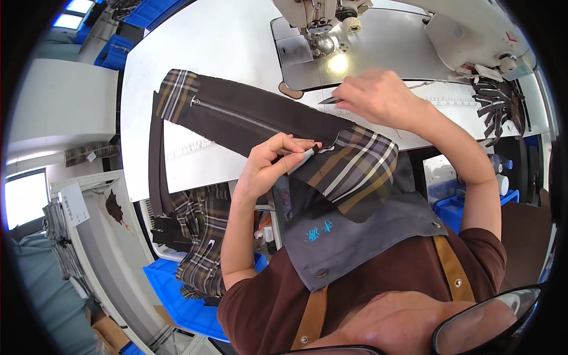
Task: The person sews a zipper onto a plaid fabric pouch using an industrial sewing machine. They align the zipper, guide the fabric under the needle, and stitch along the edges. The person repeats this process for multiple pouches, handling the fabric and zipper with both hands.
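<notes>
Across the white table lies a dark brown fabric piece (236, 97) with plaid ends and a metal zipper (242, 116) set along it. My left hand (273, 163) pinches the near edge of this fabric piece, close to the zipper's right end. The plaid end (361, 163) hangs over the table edge onto my grey apron (367, 236). Above the fabric's right part, my right hand (381, 97) is closed on a small pointed dark tool (328, 101), its tip toward the left. Most of that tool is hidden in the fingers, and the hand is slightly blurred.
A sewing machine (322, 26) stands at the far side, its lamp lit. Dark strips (500, 103) hang at the right. Plaid pieces (204, 254) overflow a blue bin (171, 296) at the lower left. Another blue bin (452, 210) with bottles is under the table's right side.
</notes>
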`<state>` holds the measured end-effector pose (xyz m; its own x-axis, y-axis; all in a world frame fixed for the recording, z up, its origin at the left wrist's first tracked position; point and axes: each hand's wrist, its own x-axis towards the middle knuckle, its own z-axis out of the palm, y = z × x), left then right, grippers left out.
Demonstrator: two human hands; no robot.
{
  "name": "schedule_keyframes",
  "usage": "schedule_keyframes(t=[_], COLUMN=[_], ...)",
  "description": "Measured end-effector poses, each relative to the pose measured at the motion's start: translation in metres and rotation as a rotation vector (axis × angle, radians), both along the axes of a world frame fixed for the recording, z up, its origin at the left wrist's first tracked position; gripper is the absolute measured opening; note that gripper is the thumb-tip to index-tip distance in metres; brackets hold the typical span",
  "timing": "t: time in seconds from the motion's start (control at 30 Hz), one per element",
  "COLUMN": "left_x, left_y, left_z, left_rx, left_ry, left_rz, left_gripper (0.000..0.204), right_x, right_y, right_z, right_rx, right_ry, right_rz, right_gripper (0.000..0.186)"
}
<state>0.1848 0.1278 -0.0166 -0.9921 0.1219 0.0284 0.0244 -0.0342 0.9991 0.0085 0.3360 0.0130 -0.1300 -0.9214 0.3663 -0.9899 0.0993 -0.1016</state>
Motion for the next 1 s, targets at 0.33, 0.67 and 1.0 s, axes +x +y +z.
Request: schedule_keyframes(t=[0.33,0.67,1.0], left_x=[0.018,0.071,0.083], left_y=[0.022,0.058,0.037], left_z=[0.004,-0.023,-0.056], left_rx=[-0.581,-0.667,0.244], left_ry=[0.307,0.462,-0.237], left_rz=[0.134,0.442,0.569], left_gripper=[0.012,0.032,0.027], right_x=[-0.024,0.06,0.075], right_y=[-0.008,0.028,0.025], right_z=[-0.047,-0.021,-0.027], right_rx=[-0.171,-0.038,0.165], right_ry=[-0.133,-0.464,-0.16], right_rz=[-0.222,-0.182,-0.017], right_gripper=[0.018,0.063,0.059])
